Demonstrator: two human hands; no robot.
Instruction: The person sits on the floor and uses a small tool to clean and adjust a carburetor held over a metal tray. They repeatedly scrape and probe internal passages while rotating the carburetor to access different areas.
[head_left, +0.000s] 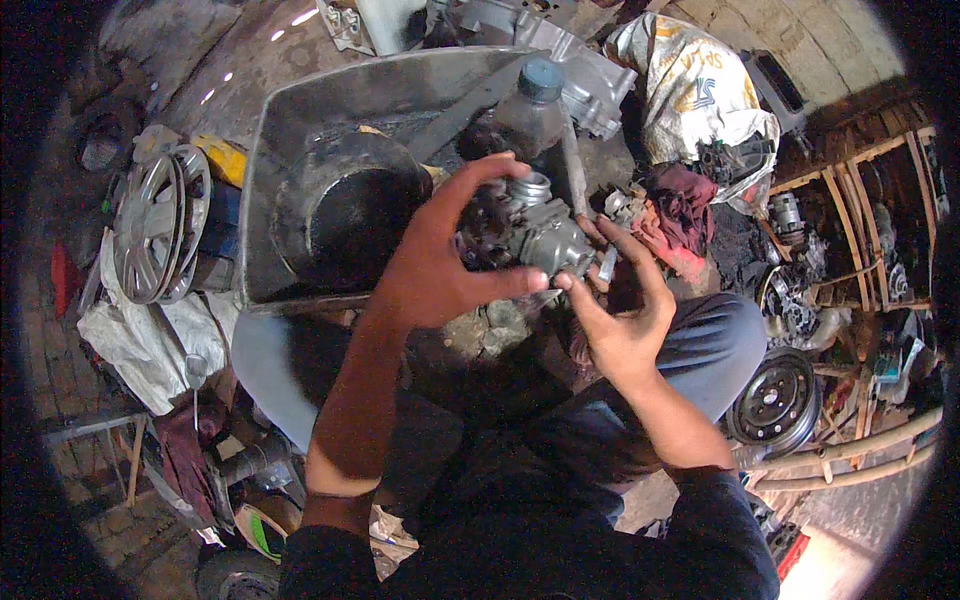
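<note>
A grey metal carburetor (550,240) is held up in front of me, above my knees and near the right end of the basin. My left hand (425,245) wraps it from the left, with the fingers over its top by the round mouth and the thumb along its lower side. The fingertips and thumb of my right hand (625,315) close on its right end. A small pale metal piece (607,265) shows between those fingers; whether it belongs to the carburetor I cannot tell.
A grey basin (252,220) holding a dark round pan (310,225) and a capped bottle (535,105) stands ahead. Wheel covers (150,235) lie left, a white sack (690,90) and metal castings far right. A black wheel rim (772,400) and wooden racks (855,235) are at right.
</note>
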